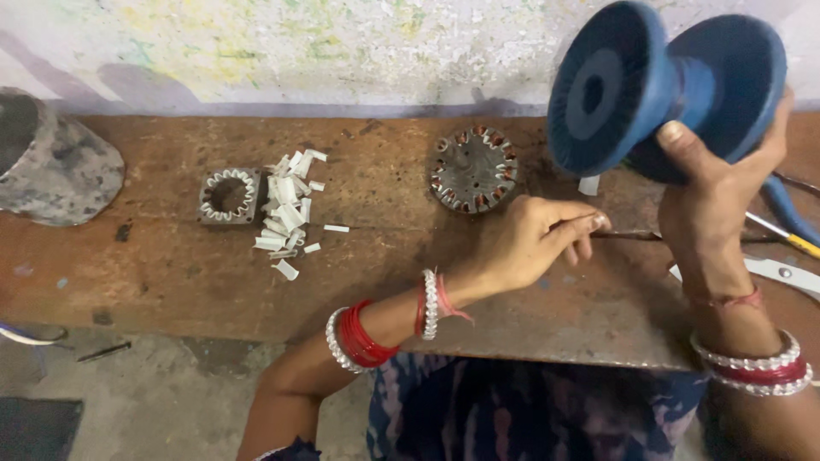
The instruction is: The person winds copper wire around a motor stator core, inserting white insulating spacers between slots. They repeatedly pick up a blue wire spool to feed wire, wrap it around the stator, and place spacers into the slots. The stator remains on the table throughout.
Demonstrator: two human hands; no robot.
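My right hand [713,201] is raised over the wooden bench [171,273] and grips a large blue empty spool [662,85] by its core. My left hand [534,239] reaches across in front of it, fingertips pinched on a thin wire or rod [628,235] that runs toward the right hand. A round metal stator core with copper-coloured slots [473,169] lies on the bench just behind my left hand. Both wrists wear red and white bangles.
A square stator core [229,195] lies at left beside a pile of white paper slips [289,209]. A grey rounded object [55,166] sits at the far left. Blue-and-yellow handled pliers [790,226] and scissors [790,273] lie at the right edge.
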